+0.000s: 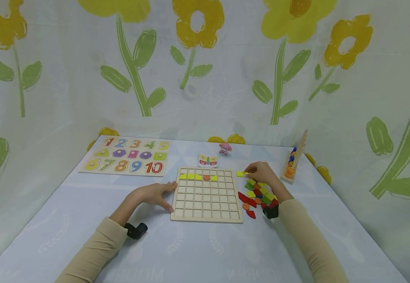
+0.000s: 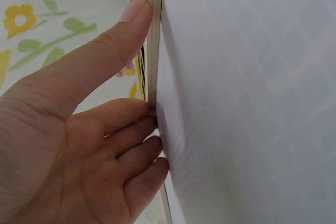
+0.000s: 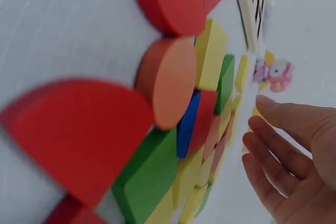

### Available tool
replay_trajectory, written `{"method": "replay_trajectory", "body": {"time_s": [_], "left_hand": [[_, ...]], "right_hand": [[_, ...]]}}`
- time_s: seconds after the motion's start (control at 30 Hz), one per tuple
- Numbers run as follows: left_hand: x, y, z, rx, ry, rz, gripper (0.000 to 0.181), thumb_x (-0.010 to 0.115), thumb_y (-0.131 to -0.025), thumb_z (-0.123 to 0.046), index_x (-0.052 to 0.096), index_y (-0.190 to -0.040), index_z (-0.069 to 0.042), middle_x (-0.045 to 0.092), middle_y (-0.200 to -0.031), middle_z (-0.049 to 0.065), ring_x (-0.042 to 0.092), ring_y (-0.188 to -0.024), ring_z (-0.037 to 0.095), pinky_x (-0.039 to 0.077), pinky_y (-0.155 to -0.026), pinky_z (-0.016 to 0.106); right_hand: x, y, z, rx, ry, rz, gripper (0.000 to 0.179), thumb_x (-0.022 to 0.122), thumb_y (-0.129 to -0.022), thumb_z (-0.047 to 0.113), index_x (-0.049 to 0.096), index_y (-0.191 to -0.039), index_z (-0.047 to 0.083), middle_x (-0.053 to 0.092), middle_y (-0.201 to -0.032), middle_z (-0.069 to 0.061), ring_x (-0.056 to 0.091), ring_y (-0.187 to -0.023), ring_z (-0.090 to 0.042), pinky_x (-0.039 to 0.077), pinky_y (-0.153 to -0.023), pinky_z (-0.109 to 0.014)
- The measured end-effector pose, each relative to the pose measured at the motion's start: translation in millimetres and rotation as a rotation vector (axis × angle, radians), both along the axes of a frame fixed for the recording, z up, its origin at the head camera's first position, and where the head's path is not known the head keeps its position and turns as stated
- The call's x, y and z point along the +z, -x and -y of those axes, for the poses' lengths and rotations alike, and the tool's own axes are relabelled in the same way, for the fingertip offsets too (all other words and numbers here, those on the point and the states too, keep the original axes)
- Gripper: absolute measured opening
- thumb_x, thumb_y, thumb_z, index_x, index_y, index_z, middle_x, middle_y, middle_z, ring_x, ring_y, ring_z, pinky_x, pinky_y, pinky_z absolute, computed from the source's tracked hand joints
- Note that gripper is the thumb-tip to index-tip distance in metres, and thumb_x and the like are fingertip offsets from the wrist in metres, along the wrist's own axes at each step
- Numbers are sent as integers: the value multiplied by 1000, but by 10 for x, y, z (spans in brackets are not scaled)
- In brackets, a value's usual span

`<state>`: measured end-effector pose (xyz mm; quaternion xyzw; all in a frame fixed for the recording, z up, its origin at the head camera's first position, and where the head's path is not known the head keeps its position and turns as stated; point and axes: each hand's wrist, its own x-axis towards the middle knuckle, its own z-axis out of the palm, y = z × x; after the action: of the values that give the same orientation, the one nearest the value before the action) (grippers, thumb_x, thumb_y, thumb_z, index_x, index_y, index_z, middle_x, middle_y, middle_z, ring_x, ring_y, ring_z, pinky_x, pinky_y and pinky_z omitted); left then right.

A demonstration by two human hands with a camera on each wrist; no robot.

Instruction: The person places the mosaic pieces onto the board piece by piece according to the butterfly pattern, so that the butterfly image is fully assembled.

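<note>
Left sleeve (image 1: 97, 245), left hand (image 1: 153, 193) (against board edge (image 1: 175, 196))

A red wedge (image 3: 79, 129), orange disc (image 3: 176, 82) and green block (image 3: 149, 174) lie nearest among crowded colored blocks (image 3: 203, 124) on a pale counter (image 3: 63, 30). The right hand (image 3: 291, 158) curves its fingers beside something yellow (image 3: 255, 111), its grip unclear; a pink figurine (image 3: 279, 74) stands beyond.

Head view evenly lit, slightly dim; soft shadow under left hand (image 1: 153, 193), beside near left corner of board (image 1: 206, 220). Wrist views greyer (tabletop (image 2: 252, 98) pattern faint); nearest red quarter-circle (image 3: 81, 129) soft-focused.
</note>
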<state>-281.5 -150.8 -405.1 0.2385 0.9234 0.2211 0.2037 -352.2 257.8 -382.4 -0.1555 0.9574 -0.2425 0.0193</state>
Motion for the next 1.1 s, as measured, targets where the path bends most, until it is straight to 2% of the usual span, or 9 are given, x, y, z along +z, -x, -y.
{"method": "replay_trajectory", "body": {"time_s": [0.1,0.2,0.37,0.57,0.8,1.1], "left_hand": [[-2,-1,1,-3,0,-3,98,81,-75,-40,31,-150,-3,22,-157,14,19,-144,31,19,-115,48],[-6,1,6,-3,0,-4,99,81,-74,-40,31,-150,-3,22,-157,15,19,-144,31,19,-115,48],[-14,7,11,0,5,-5,99,81,-75,-41,30,-150,-4,22,-157,14,19,-144,31,18,-115,48],[-17,14,8,-4,4,-6,98,81,-75,-41,30,-150,-4,22,-157,14,19,-144,30,19,-116,47],[3,3,1,2,-3,0,97,82,-75,-38,30,-150,-4,22,-157,15,19,-144,31,18,-115,48],[-8,8,-5,6,-2,9,98,82,-75,-38,30,-150,-4,22,-157,15,18,-144,31,18,-116,47]], "right_hand": [[1,2,-70,-45,-23,20,21,69,-89,12,71,-106,0,68,-96,-12,58,-83,-25,53,-76,-34],[-13,43,-127,-104,-48,58,26,68,-91,15,69,-112,1,66,-106,-15,57,-92,-28,53,-83,-38],[2,57,-185,-145,-99,82,27,61,-94,9,65,-118,-2,61,-116,-23,55,-102,-35,50,-90,-45],[-18,52,-237,-144,-139,80,25,59,-94,6,66,-115,-5,64,-109,-22,58,-95,-33,52,-88,-44],[-14,76,-241,-182,-102,87,26,62,-92,4,66,-116,-4,64,-107,-20,58,-93,-32,52,-86,-42],[-38,71,-261,-177,-48,76,23,66,-89,3,66,-112,-2,64,-103,-19,58,-91,-31,54,-84,-41]]}}
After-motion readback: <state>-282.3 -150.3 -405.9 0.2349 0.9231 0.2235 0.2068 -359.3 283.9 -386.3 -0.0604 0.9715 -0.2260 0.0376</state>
